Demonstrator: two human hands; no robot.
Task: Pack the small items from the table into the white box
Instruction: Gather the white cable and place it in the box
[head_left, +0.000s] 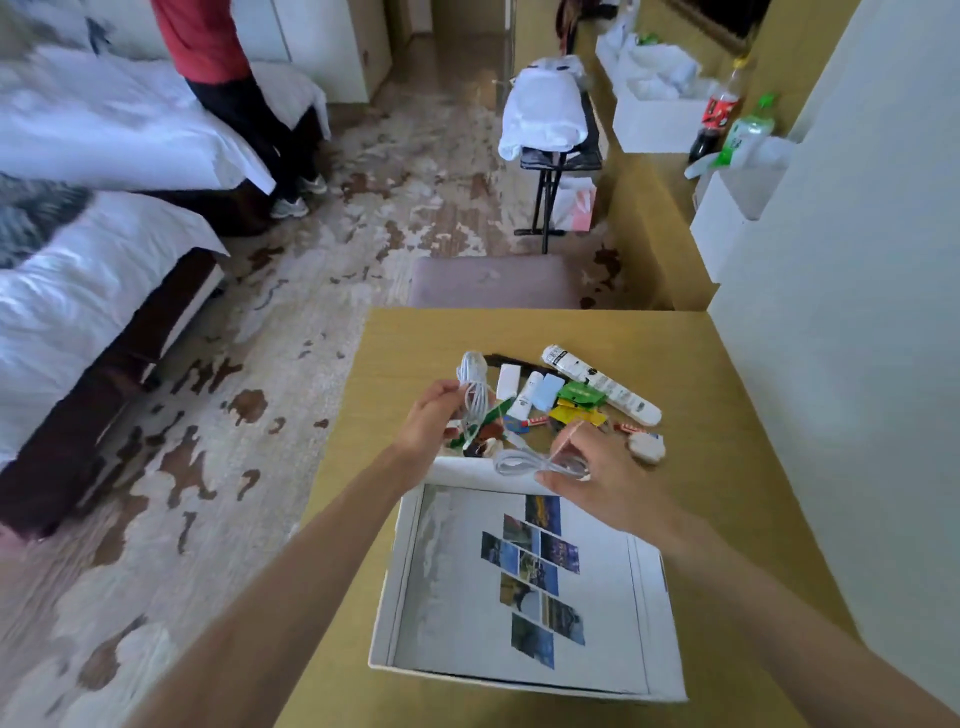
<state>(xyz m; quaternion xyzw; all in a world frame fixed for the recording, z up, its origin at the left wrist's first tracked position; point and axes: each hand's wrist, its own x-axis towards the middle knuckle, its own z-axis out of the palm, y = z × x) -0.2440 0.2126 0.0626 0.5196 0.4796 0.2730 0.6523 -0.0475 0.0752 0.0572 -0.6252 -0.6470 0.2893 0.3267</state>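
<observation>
The white box (400, 587) lies open on the yellow table (691, 374) near me, a sheet with small photo tiles on its bottom. Behind its far rim is a pile of small items (545, 400): white sticks, a light blue case, green and yellow packets, a white tube (597, 382). My left hand (434, 415) is shut on a coiled white cable (474, 389), lifted over the pile. My right hand (597, 470) pinches a second looped white cable (524, 462) just above the box's far rim. A small white plug (647, 448) lies right of that hand.
A grey stool (493, 283) stands beyond the table's far edge. A white wall (857, 364) borders the table on the right. Two beds (93, 291) are at left, with a person in red (218, 62) standing by them. Bottles (727, 114) sit on a far counter.
</observation>
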